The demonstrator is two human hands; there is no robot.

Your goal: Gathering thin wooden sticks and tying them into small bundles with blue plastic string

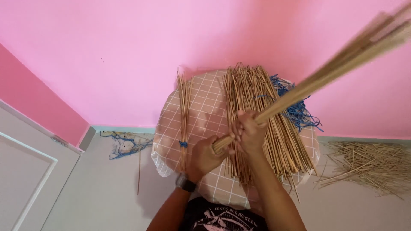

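Observation:
My left hand [205,155] and my right hand [249,130] both grip the lower end of a bundle of thin tan sticks [325,70]. The bundle slants up to the top right, blurred at its far end. Under my hands stands a small round table [201,107] with a tan checked cloth. A wide pile of loose sticks [257,98] lies on its right half. A slim bundle tied with blue string [184,124] lies on its left side. I wear a dark watch on my left wrist.
Tangled blue string [299,111] lies on the table's right rim against the pink wall. A heap of loose sticks [372,164] lies on the floor at right. A single stick [138,169] and a scrap with blue string [124,143] lie on the floor at left. A white door [25,171] stands at far left.

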